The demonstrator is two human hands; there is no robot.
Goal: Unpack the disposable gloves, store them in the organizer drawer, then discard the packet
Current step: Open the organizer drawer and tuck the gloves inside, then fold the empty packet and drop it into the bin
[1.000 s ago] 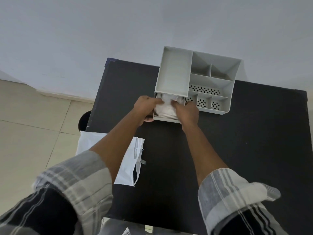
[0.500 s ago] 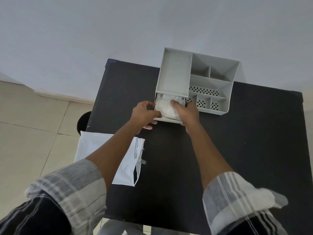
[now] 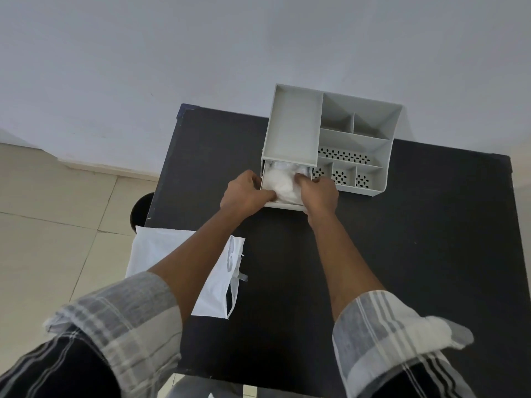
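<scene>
A grey organizer [image 3: 356,142] stands at the back of the black table [image 3: 402,254]. Its lower drawer [image 3: 283,205] is pulled out toward me. A bundle of thin white disposable gloves [image 3: 280,182] fills the drawer. My left hand [image 3: 244,195] rests at the drawer's left front corner, fingers pressed on the gloves. At the right side of the drawer my right hand [image 3: 317,193] presses its fingers down into the bundle. The white packet [image 3: 212,271] lies flat at the table's left edge, partly under my left forearm.
A dark round bin [image 3: 140,211] stands on the tiled floor just left of the table. The organizer's top compartments are empty, and the wall rises right behind it.
Both hands stayed at the drawer, shifting slightly as they press the gloves down. The left hand moved from the drawer's front edge onto the bundle.
</scene>
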